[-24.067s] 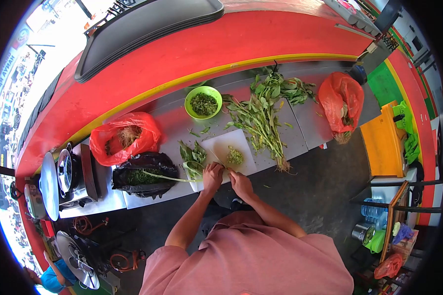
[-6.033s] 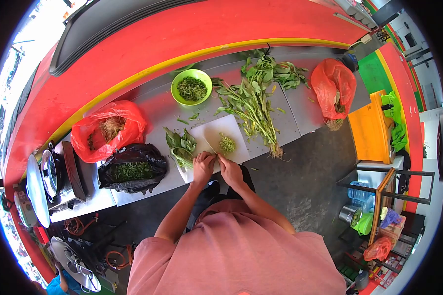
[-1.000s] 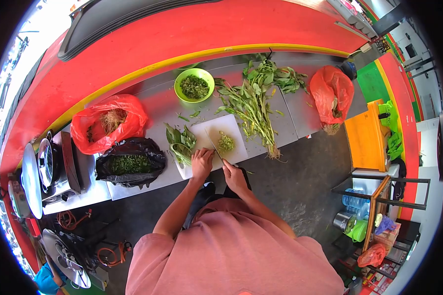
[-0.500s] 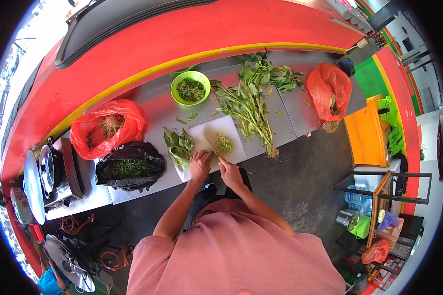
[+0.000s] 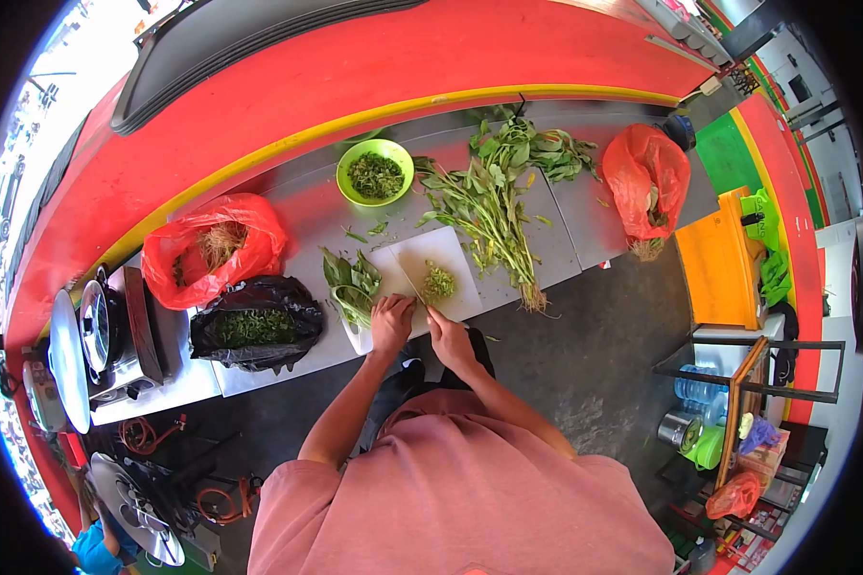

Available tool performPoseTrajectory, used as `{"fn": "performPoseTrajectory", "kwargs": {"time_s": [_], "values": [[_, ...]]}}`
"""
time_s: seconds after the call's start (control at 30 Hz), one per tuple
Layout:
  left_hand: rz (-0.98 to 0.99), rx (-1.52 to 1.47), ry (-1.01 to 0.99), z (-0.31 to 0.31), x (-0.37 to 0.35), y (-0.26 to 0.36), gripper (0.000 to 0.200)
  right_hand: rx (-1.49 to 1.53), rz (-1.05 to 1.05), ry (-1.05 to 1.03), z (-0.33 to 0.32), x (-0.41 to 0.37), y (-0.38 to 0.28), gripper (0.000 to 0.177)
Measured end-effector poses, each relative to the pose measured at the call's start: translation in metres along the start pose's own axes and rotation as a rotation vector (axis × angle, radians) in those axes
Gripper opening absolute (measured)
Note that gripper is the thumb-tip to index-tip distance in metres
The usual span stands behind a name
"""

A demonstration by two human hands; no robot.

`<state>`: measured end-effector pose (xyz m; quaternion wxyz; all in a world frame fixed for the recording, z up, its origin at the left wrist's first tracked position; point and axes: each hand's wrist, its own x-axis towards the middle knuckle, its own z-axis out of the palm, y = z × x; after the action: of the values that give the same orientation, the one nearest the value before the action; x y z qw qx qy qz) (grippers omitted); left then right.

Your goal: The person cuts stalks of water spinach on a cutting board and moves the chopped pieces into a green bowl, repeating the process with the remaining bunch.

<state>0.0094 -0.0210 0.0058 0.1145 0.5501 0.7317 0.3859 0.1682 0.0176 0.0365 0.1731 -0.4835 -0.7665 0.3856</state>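
Observation:
My left hand (image 5: 391, 322) is closed over the stems of a bunch of leafy greens (image 5: 352, 282), at the near edge of a white cutting board (image 5: 458, 251). The leaves fan out to the left of the board. Close beside it, my right hand (image 5: 449, 339) grips a knife (image 5: 411, 285), whose thin blade points away from me across the board. A small heap of chopped greens (image 5: 438, 283) lies to the right of the blade. My fingers hide the knife's handle and the stem ends.
Behind the board stands a green bowl (image 5: 397, 156) of chopped greens. To the left are a black bag (image 5: 302, 331) with cut greens and a red bag (image 5: 268, 220) holding roots. A pile of rooted stalks (image 5: 503, 220) lies right, with another red bag (image 5: 638, 168) beyond.
The whole view has shifted slightly to the right. Both hands stay at the board in nearly the same pose, with the knife still between them.

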Motion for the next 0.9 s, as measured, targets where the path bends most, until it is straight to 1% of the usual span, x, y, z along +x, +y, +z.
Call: {"fn": "performPoseTrajectory", "kwargs": {"time_s": [0.07, 0.13, 0.27, 0.33, 0.43, 0.63, 0.73, 0.9], "values": [[-0.004, 0.013, -0.005, 0.0, 0.0, -0.002, 0.015, 0.006, 0.027, -0.032, 0.003, -0.004, 0.003, 0.034], [-0.006, 0.02, -0.015, 0.003, -0.002, -0.002, 0.015, -0.013, -0.044, 0.027, 0.008, -0.005, 0.008, 0.035], [0.011, 0.006, -0.008, 0.004, -0.003, -0.004, 0.014, -0.019, -0.047, 0.016, 0.007, 0.005, 0.007, 0.035], [0.023, 0.002, 0.002, 0.003, 0.0, -0.004, 0.014, -0.035, 0.039, -0.071, 0.001, 0.008, 0.001, 0.035], [-0.016, -0.012, -0.017, 0.001, -0.001, -0.001, 0.013, -0.038, 0.001, -0.043, 0.0, 0.002, 0.001, 0.035], [0.013, 0.018, -0.02, -0.001, -0.001, 0.0, 0.013, -0.075, -0.037, -0.026, 0.009, 0.014, 0.002, 0.035], [-0.001, -0.005, -0.019, 0.001, 0.001, -0.003, 0.012, -0.05, 0.015, -0.052, 0.005, 0.013, -0.006, 0.034], [-0.019, -0.005, -0.038, -0.001, 0.0, 0.0, 0.012, -0.092, -0.012, -0.038, 0.005, 0.006, -0.002, 0.034]]}}
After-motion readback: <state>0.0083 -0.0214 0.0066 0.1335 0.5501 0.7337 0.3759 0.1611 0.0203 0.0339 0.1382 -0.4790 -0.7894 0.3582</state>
